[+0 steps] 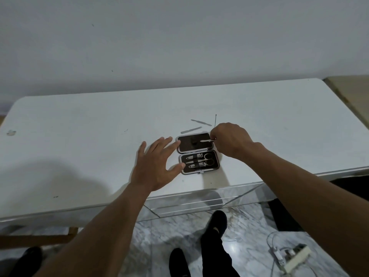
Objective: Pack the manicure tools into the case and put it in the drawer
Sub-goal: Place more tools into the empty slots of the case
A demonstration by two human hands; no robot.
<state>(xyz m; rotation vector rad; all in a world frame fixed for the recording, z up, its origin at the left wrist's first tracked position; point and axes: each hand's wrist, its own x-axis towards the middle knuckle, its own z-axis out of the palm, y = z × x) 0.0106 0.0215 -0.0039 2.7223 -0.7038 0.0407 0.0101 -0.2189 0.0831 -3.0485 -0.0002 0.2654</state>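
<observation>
**Thin tool pinched over the open case lid**

I see my right hand (pixel 229 140) pinching a slim metal tool (pixel 203 141) by its right end; the tool lies flat across the upper half of the open case (pixel 197 154), just above the dark lining. My left hand (pixel 155 166) is spread wide, fingers splayed, holding nothing; its fingertips touch the left edge of the case.

The case sits near the front edge of the desk (pixel 79 136), right of centre. Open surface lies to its left and right. Behind it, toward the wall, three loose tools rest on the desk: a flat file (pixel 191 129), a second flat piece (pixel 201 122), and a thin pick (pixel 215 120) standing nearly front to back, just beside my right knuckles.

The case is dark brown with a pale metal rim, hinged across the middle. The lower half holds clippers and scissors (pixel 201 161) under a dark strap.
</observation>
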